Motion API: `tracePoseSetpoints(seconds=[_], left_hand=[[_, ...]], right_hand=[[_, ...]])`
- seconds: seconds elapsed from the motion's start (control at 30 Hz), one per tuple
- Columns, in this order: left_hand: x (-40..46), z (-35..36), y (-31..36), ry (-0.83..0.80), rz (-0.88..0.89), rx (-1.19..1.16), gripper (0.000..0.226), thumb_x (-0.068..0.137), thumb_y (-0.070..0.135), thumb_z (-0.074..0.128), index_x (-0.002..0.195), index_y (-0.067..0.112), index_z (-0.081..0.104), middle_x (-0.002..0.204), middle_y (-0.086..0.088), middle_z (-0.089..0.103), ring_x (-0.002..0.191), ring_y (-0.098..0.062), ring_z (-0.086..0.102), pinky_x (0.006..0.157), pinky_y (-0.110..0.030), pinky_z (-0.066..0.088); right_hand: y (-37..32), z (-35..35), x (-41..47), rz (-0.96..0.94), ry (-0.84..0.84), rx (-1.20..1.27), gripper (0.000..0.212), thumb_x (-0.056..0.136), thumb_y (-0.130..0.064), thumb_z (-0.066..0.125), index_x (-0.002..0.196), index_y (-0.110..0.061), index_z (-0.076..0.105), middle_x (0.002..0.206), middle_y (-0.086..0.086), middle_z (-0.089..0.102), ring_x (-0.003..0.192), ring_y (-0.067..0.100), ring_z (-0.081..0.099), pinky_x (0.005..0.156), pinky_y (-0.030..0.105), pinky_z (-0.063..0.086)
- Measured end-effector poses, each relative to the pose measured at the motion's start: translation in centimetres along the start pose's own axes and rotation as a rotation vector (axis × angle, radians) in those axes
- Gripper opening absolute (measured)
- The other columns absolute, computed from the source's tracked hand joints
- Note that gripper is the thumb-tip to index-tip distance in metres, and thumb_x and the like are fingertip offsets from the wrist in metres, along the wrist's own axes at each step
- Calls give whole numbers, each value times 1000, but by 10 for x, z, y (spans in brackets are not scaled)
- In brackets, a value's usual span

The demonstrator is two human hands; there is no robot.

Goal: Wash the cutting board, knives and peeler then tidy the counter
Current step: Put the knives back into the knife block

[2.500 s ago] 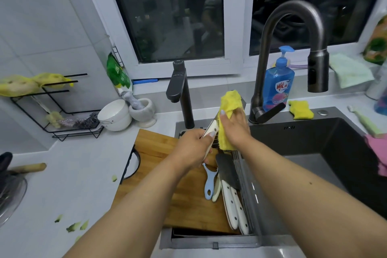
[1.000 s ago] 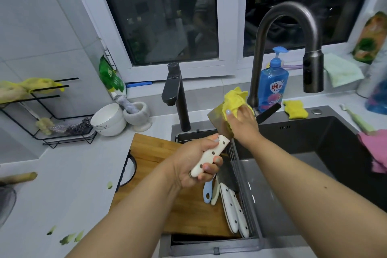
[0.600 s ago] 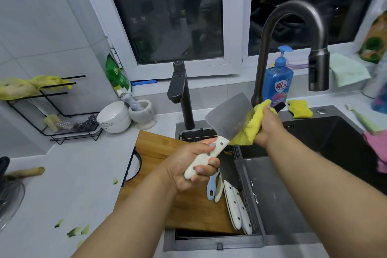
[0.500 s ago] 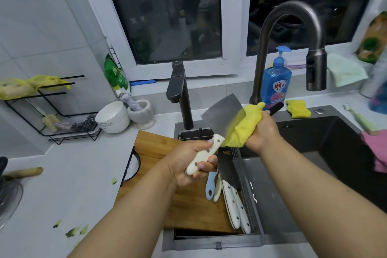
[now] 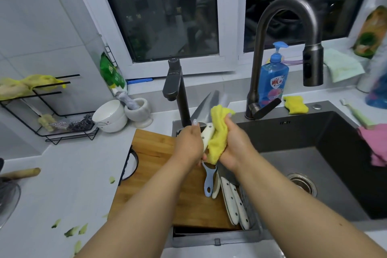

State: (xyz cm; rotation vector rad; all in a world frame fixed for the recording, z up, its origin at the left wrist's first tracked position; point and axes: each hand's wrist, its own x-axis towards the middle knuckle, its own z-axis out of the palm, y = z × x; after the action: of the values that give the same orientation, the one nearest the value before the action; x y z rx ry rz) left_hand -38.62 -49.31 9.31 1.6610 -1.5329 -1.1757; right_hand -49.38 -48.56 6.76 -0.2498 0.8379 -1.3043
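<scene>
At frame centre the left hand (image 5: 189,142) grips the cleaver (image 5: 206,107) by its white handle, blade pointing up. Just right, the right hand (image 5: 234,144) clutches a yellow cloth (image 5: 218,138) round that handle. Good practice: wipe away from the edge, keeping the grip firm.

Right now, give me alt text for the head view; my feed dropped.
Left hand holds a cleaver by its white handle while the right hand wipes it with a yellow cloth. Below, a peeler and knives lie on the cutting board.
</scene>
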Motion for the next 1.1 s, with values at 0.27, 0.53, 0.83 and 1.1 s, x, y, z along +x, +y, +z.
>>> tracePoseSetpoints(seconds=[0.27,0.53,0.83,1.1], left_hand=[[-13,3,-6,-68,166,-9,47,102,47,24,87,12,52,66,-9,55,43,-18,53,33,-21,36],[-35,-10,-15,-164,107,124,41,101,49,26,98,17,50,83,-11,56,51,-18,55,37,-24,40],[-64,-52,-34,-210,-128,-233,39,94,45,54,99,7,51,63,-6,57,39,-13,43,36,-20,29],[-71,-85,-41,-296,-323,-654,5,90,11,54,93,7,52,58,-1,47,36,-6,40,29,-14,28]], right_hand=[[9,12,4,-211,244,-277,25,96,-28,54,121,-25,52,109,13,66,92,34,66,70,49,57],[-16,-10,34,-372,539,-476,12,97,-23,51,109,-19,51,116,13,60,102,28,58,97,45,47],[-8,-27,33,-260,602,-483,42,101,-23,38,141,-10,35,138,16,47,123,37,49,97,44,42],[42,-10,20,58,291,-1033,43,99,-42,39,129,-14,53,124,15,57,110,34,55,100,47,44]])
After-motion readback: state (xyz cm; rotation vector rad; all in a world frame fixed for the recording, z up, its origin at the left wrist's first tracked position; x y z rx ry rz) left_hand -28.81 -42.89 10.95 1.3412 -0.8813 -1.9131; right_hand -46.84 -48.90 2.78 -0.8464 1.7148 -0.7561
